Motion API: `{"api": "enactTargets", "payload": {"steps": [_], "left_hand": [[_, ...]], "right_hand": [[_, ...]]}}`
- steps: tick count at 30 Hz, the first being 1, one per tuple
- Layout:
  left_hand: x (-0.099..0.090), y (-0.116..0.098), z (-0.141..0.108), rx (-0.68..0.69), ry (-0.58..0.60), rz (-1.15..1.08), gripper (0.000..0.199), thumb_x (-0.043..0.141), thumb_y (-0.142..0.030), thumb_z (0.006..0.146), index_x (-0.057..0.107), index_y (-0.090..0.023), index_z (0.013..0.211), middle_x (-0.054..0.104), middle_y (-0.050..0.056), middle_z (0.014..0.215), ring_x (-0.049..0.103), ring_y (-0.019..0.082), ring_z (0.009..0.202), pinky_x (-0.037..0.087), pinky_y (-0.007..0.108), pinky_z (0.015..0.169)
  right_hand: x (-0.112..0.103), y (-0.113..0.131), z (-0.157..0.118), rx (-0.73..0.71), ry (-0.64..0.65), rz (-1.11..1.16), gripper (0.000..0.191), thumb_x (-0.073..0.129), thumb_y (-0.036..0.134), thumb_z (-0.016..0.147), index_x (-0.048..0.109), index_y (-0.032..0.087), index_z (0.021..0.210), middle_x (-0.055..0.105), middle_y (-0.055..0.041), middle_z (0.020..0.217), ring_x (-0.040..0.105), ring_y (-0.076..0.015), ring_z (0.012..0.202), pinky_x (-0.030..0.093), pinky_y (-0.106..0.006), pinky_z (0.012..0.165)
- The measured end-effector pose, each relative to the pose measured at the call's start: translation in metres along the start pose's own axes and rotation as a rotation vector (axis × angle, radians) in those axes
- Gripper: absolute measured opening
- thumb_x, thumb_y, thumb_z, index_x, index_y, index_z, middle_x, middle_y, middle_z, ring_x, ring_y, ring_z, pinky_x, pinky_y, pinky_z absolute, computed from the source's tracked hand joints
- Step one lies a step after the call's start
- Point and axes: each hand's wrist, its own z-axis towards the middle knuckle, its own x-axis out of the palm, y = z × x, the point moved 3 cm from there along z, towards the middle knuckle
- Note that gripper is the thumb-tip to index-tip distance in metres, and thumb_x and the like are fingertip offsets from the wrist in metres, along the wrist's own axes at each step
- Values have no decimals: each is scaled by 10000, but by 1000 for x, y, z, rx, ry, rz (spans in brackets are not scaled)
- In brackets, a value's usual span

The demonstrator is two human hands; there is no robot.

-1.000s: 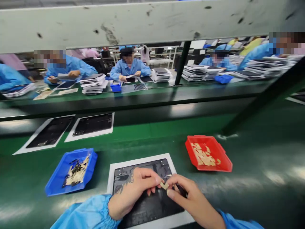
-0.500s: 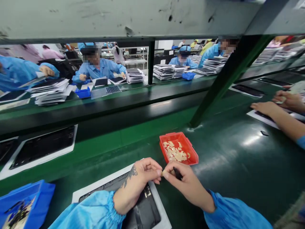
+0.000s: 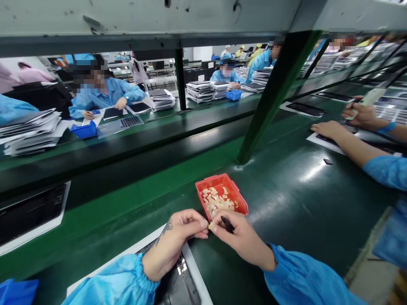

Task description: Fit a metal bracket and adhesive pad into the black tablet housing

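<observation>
My left hand and my right hand meet fingertip to fingertip just in front of a red tray. Pinched between both hands is a tiny pale-yellow piece, mostly covered by the fingers. A slim black tool is also held in my right hand, its back end sticking out past the fingers; its kind is unclear. Many small cream-coloured pieces lie in the tray. Under my left wrist, a flat black panel with small bright parts rests on a white sheet.
At left lie another black panel and a blue bin. A slanted green post rises behind the red tray, below a grey beam. At right, a co-worker's hands work over a panel. Paper stacks line the opposite bench.
The view has swung right, so the bench things sit further left. My hands stay pinched together. The co-worker's hands at right show more fully.
</observation>
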Motion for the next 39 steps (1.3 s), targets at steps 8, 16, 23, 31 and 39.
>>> {"api": "enactTargets", "payload": {"steps": [8,16,23,31,39], "left_hand": [[-9,-16,38,348,-239,259,211,659,-357,793,594,-159,759,564,-17,679,517,99,616,423,211,580],[15,-24,72,690,-201,944,201,489,-187,866,686,-185,828,545,20,798,534,144,757,403,263,704],[16,-21,43,184,105,251,331,556,-412,867,684,-125,763,566,28,649,510,115,596,386,226,564],[12,-23,28,174,132,57,151,709,-267,763,691,-119,788,593,10,670,489,77,608,374,184,590],[11,-25,26,217,128,183,180,673,-295,788,683,-119,748,582,15,667,486,97,622,389,204,601]], "right_hand": [[-26,-7,1,-18,-389,105,166,578,284,870,558,179,742,487,34,653,412,-99,581,332,-230,557],[-32,-14,2,0,-470,163,197,597,332,873,555,180,756,453,45,632,350,-82,527,322,-229,532],[-21,-5,2,-26,-231,161,189,588,318,880,583,179,752,565,11,690,468,-115,606,386,-242,595],[-18,-8,5,22,-211,102,200,593,323,863,584,170,735,558,16,670,446,-113,596,365,-240,576],[-18,-8,4,35,-217,67,214,594,339,860,590,171,727,563,14,656,440,-115,581,362,-243,562]]}}
